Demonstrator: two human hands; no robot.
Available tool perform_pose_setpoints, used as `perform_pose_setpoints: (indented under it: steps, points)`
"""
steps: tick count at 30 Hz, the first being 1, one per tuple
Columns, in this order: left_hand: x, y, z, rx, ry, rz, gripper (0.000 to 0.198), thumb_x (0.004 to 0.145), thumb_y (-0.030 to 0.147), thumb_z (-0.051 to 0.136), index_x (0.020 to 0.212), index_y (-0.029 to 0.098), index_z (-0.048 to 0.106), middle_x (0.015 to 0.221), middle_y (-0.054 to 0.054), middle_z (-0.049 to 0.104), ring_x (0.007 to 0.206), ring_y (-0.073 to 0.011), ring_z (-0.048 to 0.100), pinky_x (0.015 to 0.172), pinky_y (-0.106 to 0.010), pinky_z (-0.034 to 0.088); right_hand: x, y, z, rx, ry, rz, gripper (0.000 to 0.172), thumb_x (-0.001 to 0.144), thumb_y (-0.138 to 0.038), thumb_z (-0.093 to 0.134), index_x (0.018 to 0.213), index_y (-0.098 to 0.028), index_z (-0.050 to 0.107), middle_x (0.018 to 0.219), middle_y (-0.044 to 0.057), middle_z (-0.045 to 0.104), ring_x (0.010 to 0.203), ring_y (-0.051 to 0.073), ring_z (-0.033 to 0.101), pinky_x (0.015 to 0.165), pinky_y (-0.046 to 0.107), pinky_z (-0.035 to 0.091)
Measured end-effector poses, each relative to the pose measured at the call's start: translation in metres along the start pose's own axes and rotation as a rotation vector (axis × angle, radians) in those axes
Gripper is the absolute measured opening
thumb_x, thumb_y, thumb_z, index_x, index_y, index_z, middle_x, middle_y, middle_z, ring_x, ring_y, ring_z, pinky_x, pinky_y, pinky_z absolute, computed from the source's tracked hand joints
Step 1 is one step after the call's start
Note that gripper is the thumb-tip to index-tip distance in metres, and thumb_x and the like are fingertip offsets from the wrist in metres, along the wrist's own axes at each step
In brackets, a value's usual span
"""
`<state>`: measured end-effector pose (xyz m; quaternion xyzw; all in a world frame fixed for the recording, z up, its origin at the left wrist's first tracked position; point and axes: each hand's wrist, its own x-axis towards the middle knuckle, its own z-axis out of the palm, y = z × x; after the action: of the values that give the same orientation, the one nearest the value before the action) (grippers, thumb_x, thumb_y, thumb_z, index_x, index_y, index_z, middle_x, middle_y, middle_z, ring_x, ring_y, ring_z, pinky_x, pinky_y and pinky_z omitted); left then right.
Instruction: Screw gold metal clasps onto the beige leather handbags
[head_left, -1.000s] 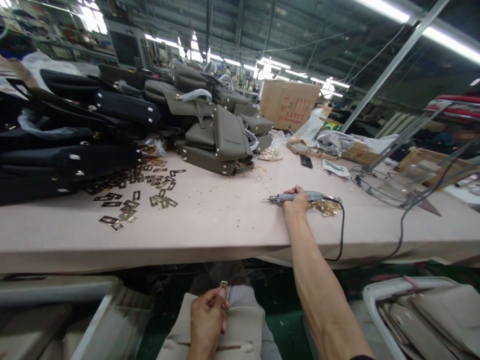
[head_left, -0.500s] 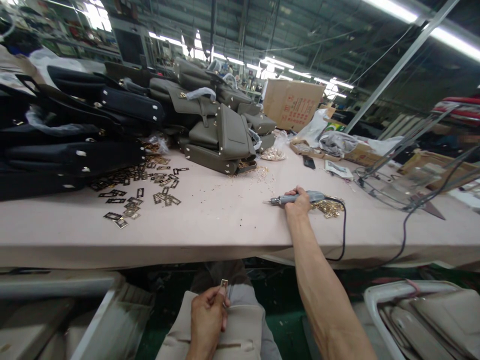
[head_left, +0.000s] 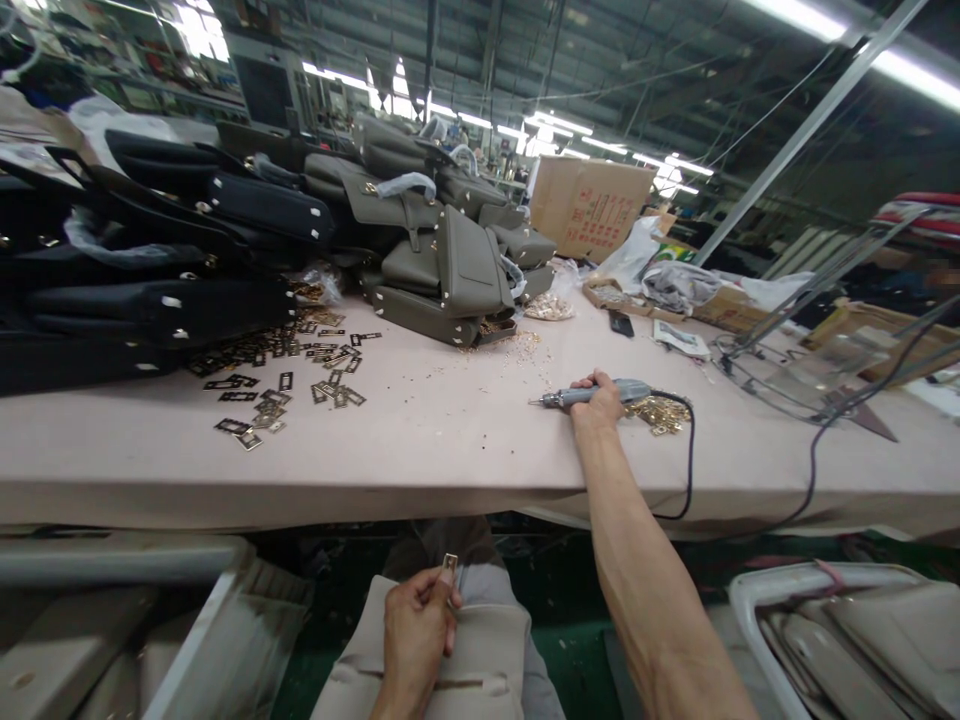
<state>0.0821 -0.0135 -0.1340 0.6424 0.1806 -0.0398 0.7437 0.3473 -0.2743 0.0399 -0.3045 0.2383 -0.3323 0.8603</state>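
Between thumb and fingers, my left hand (head_left: 417, 622) pinches a small rectangular metal plate (head_left: 449, 564). Beneath that hand a beige leather bag piece (head_left: 487, 640) with a slit lies across my lap. Out on the table, my right hand (head_left: 598, 402) is wrapped round a grey electric screwdriver (head_left: 628, 390), whose tip points left just above the tabletop. A heap of gold-coloured metal fittings (head_left: 661, 413) lies right behind the tool. Dark rectangular metal frames (head_left: 270, 405) are scattered on the left of the table, far from both hands.
Black bags (head_left: 150, 320) and olive-grey bags (head_left: 472, 270) are piled at the back left. A cardboard box (head_left: 589, 205) and a wire stand (head_left: 757, 370) are further right. White bins (head_left: 750, 590) with beige pieces flank my legs. The screwdriver's cable (head_left: 691, 460) hangs over the table edge.
The view has shifted very slightly. Both hands keep their places, the left with the metal plate and the right on the screwdriver.
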Motion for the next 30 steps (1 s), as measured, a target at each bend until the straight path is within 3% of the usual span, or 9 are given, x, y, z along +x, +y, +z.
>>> perform_pose_setpoints:
  steps: [9,13,21,26,30]
  points:
    - [-0.002,0.004,-0.001,0.007,0.03,0.014,0.059,0.077,0.071,0.068,0.064,0.014,0.067,0.043,-0.003,0.057,0.027,-0.009,0.039,0.035,-0.021,0.021,-0.002,0.0,0.002,-0.015,0.041,-0.034,0.028,0.085,-0.004,0.061,0.077,-0.021,0.04,0.063,-0.01,0.048,0.044,0.004,0.043,0.04,0.013,0.044]
    - [-0.003,0.006,-0.002,0.01,0.024,0.005,0.063,0.074,0.076,0.067,0.06,0.014,0.066,0.038,-0.001,0.052,0.026,-0.0097,0.037,0.035,-0.021,0.021,0.0,0.0,0.001,-0.026,0.049,-0.049,0.028,0.084,-0.005,0.061,0.077,-0.021,0.039,0.063,-0.01,0.048,0.042,0.004,0.044,0.041,0.014,0.046]
    - [-0.003,0.003,-0.006,0.03,0.008,0.013,0.053,0.081,0.065,0.067,0.06,0.016,0.065,0.035,0.0,0.049,0.027,-0.0099,0.037,0.036,-0.021,0.021,0.001,0.0,-0.001,-0.048,0.042,-0.044,0.029,0.082,-0.005,0.062,0.077,-0.022,0.038,0.063,-0.01,0.049,0.043,0.004,0.045,0.042,0.014,0.046]
    - [-0.001,0.007,-0.005,-0.012,0.006,0.022,0.052,0.079,0.064,0.069,0.061,0.015,0.066,0.041,-0.001,0.055,0.027,-0.0102,0.04,0.035,-0.021,0.023,-0.009,-0.006,0.001,-0.036,-0.013,-0.028,0.032,0.084,-0.008,0.063,0.076,-0.022,0.036,0.061,-0.011,0.046,0.043,0.004,0.044,0.042,0.014,0.045]
    - [-0.008,0.013,-0.004,-0.017,0.011,0.015,0.047,0.08,0.057,0.069,0.062,0.014,0.066,0.044,-0.002,0.058,0.028,-0.01,0.043,0.034,-0.021,0.025,-0.034,-0.022,-0.005,-0.035,-0.079,0.025,0.026,0.088,-0.009,0.061,0.075,-0.02,0.042,0.062,-0.01,0.045,0.045,0.003,0.044,0.045,0.013,0.046]
